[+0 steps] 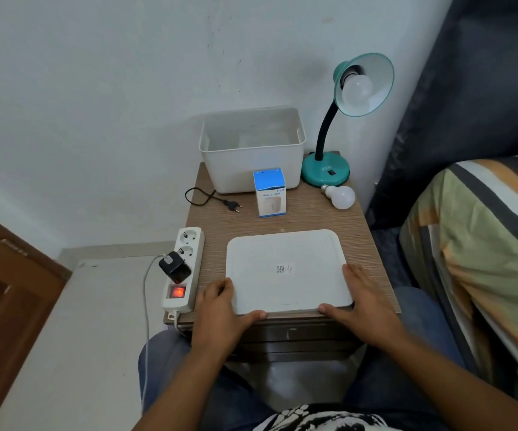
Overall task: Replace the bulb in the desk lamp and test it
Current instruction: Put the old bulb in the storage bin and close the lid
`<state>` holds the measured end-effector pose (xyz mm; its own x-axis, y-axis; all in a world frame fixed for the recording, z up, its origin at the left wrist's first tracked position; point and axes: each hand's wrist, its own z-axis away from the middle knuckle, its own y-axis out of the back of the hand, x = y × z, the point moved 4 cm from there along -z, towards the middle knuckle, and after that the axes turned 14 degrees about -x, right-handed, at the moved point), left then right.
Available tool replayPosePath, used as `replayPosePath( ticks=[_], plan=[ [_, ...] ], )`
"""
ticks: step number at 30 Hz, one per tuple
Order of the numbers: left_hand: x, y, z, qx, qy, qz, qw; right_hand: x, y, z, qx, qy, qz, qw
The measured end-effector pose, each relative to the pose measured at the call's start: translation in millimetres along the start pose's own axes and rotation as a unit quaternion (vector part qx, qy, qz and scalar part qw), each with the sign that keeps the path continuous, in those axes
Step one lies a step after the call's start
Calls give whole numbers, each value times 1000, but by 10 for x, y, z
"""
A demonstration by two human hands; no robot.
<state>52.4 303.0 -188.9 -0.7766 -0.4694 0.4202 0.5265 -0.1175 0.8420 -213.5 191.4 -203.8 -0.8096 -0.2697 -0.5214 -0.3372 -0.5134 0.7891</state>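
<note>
A teal desk lamp point(326, 169) with a black gooseneck stands at the far right of the small wooden table point(307, 219). A white bulb point(357, 88) sits unlit in its shade. A second white bulb point(340, 195) lies loose in front of the lamp's base. The lamp's black plug point(233, 205) lies unplugged at the far left. My left hand point(220, 306) and my right hand point(360, 300) grip the near corners of a flat white lid point(285, 269) lying on the table.
An open white plastic bin point(251, 150) stands at the back, with a small blue-and-white humidifier box point(270, 192) before it. A power strip point(183, 269) with a lit red switch and a black charger lies along the left edge. A bed is at the right.
</note>
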Motion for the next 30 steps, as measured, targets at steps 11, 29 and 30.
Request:
replayPosePath(
  ticks=[11,29,30],
  plan=[
    [68,179,-177,17,-36,11,999,-44,409,-271,62,-33,-22,997],
    [641,1934,-1903,114,-41,77,990,-161,1325,-1553,96,-72,-33,992],
    [628,1936,-1965,111,-37,75,990,-158,1315,-1578,87,-77,-35,993]
  ],
)
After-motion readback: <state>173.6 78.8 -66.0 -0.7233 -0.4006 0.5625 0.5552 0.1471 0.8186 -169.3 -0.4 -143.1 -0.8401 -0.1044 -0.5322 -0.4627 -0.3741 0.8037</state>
